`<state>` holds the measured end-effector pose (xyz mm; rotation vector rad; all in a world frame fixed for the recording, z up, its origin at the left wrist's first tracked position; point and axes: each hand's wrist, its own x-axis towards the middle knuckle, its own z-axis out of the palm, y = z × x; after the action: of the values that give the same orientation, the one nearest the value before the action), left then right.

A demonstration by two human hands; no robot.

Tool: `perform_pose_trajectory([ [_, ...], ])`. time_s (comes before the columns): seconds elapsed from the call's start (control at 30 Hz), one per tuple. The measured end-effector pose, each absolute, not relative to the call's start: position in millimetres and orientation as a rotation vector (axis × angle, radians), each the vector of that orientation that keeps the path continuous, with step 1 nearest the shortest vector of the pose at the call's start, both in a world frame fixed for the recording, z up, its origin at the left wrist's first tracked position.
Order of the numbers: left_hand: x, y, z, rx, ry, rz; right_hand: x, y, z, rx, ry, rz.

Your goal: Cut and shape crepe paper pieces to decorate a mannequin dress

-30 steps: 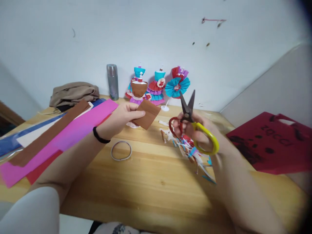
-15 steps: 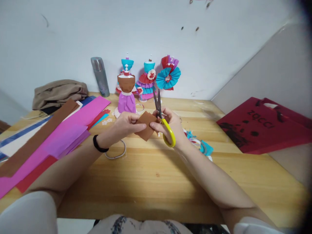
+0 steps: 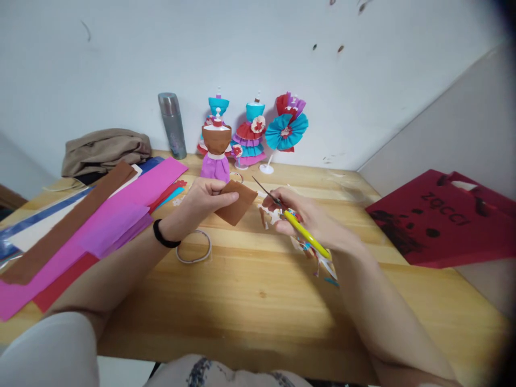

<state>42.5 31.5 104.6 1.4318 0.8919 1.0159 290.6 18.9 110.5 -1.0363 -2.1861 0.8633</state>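
My left hand (image 3: 205,201) pinches a folded brown paper square (image 3: 237,203) between thumb and fingers, above the wooden table. To its right, my right hand (image 3: 300,212) holds yellow-handled scissors (image 3: 304,234), their dark tips pointing up and left near the paper's right corner without touching it. Small paper scraps (image 3: 316,258) lie below and beside my right hand. Just behind the paper stands a small dress form (image 3: 216,140) with a brown top and purple skirt. A roll of tape (image 3: 194,247) lies on the table in front of my left hand.
Long coloured paper strips (image 3: 97,215) cover the left side, with a brown cloth (image 3: 107,153) behind them. A metal bottle (image 3: 172,126) and more dressed forms (image 3: 255,131) stand by the wall. A red bag (image 3: 443,220) sits at the right.
My right hand has let go of the brown paper and moved right. The scissors have tilted over to the left. My left hand keeps its hold on the paper.
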Motion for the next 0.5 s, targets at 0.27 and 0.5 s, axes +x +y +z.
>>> perform_pose_trajectory([
  [0.27, 40, 29, 111, 1.513, 0.928, 0.998, 291, 15, 114, -1.155, -2.467, 0.581],
  [0.5, 40, 32, 104, 1.6, 0.779, 0.988, 286, 12, 112, -1.179, -2.469, 0.575],
])
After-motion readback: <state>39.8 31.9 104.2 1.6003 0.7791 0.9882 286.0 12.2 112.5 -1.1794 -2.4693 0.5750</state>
